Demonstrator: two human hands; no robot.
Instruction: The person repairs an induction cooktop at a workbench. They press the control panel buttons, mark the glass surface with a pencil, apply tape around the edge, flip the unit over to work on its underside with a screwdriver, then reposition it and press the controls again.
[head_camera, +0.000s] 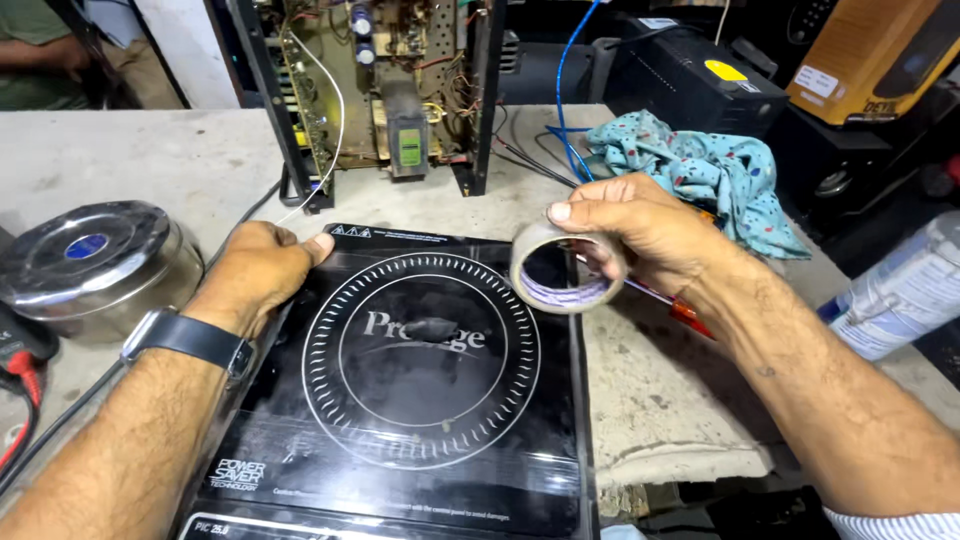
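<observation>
A black glass induction cooktop (420, 400) with a white ring pattern lies flat on the grey workbench in front of me. My left hand (258, 268), with a dark watch on the wrist, grips the cooktop's far left corner. My right hand (640, 235) holds a roll of clear packing tape (565, 268) upright just above the cooktop's far right edge, thumb on top of the roll. Under my right forearm lies a screwdriver with an orange handle (690, 315).
An open electronics chassis (385, 90) with boards and wires stands at the back centre. A steel lidded container (95, 262) sits at the left, a patterned teal cloth (700, 170) at the back right, a white bottle (905, 290) off the right edge. Another person sits far left.
</observation>
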